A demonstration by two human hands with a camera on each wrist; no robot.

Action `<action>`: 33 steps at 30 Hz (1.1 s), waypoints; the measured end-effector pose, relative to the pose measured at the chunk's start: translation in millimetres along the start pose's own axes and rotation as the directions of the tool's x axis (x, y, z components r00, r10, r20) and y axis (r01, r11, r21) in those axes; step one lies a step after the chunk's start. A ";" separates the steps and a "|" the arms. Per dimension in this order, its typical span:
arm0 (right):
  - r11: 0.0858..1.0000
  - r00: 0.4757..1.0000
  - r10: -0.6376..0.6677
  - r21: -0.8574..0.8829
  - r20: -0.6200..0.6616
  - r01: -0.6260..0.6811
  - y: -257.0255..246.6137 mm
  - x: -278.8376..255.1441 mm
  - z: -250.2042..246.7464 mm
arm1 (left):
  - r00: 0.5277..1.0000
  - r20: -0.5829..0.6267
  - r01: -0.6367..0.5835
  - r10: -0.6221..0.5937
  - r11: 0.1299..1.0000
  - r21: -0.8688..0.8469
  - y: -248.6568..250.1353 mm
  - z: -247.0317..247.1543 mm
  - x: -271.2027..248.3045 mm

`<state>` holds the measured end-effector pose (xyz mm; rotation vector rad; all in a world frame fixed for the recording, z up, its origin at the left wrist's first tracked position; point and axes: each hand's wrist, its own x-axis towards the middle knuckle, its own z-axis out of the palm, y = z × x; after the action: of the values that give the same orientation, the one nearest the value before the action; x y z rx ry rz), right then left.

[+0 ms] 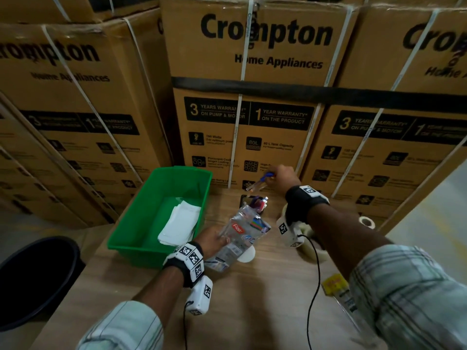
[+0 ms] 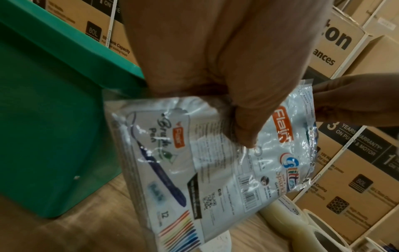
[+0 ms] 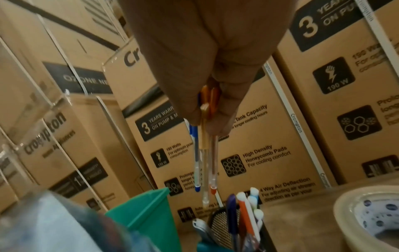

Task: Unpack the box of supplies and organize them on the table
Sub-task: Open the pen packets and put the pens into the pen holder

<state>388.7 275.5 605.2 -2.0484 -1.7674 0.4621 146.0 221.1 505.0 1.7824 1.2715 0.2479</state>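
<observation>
My left hand [image 1: 214, 242] grips clear plastic pen packets [image 1: 242, 236] marked Flair, just right of the green bin [image 1: 202, 178]. In the left wrist view the thumb [image 2: 248, 129] pinches the pen packets [image 2: 194, 167] from above. My right hand [image 1: 281, 176] is raised at the far edge of the table and pinches three gel pens [image 1: 260, 181] by their caps. The right wrist view shows the gel pens [image 3: 204, 163] hanging tips down above a black mesh pen holder [image 3: 224, 225] that has several pens in it. That pen holder [image 1: 249, 202] stands behind the packets.
Folded white sheets [image 1: 180, 223] lie inside the green bin. Tape rolls [image 1: 366, 221] sit on the wooden table [image 1: 252, 299] to the right, a yellow packet [image 1: 334, 285] near my right sleeve. Stacked Crompton cartons [image 1: 252, 97] wall the far edge. A dark round bin [image 1: 38, 279] stands at the left.
</observation>
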 end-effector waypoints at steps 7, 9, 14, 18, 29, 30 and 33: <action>0.981 0.990 -0.048 -0.178 0.134 0.071 -2.1 23.6 29.7 | 1.000 -0.025 -0.009 0.008 0.999 -0.032 -5.6 4.3 0.4; 0.973 0.984 -0.043 -0.216 0.175 0.081 -5.7 28.9 36.8 | 0.999 -0.028 -0.019 0.018 0.999 -0.048 -7.4 4.2 1.9; 0.950 0.972 -0.031 -0.294 0.234 0.101 -10.4 37.2 49.0 | 1.000 -0.023 -0.010 0.007 0.996 -0.093 -12.2 4.0 4.4; 0.927 0.940 -0.051 -0.334 0.338 0.171 -6.6 37.1 59.5 | 1.000 -0.022 0.003 -0.005 0.996 -0.085 -14.6 2.1 6.2; 0.961 0.951 -0.228 -0.110 0.209 0.255 8.3 7.3 35.9 | 1.000 -0.006 0.018 -0.019 0.995 -0.094 -10.2 2.5 1.5; 0.959 0.945 -0.256 -0.073 0.203 0.275 8.1 0.0 33.9 | 1.000 -0.005 0.021 -0.021 0.994 -0.111 -9.4 2.5 1.2; 0.953 0.936 -0.302 0.043 0.182 0.299 8.2 -22.5 30.9 | 1.000 -0.004 -0.001 0.001 0.994 -0.111 -5.9 1.8 0.6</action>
<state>377.2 254.7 574.2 -1.7273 -2.1364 0.5851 143.5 221.0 499.3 1.6886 1.2362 0.3170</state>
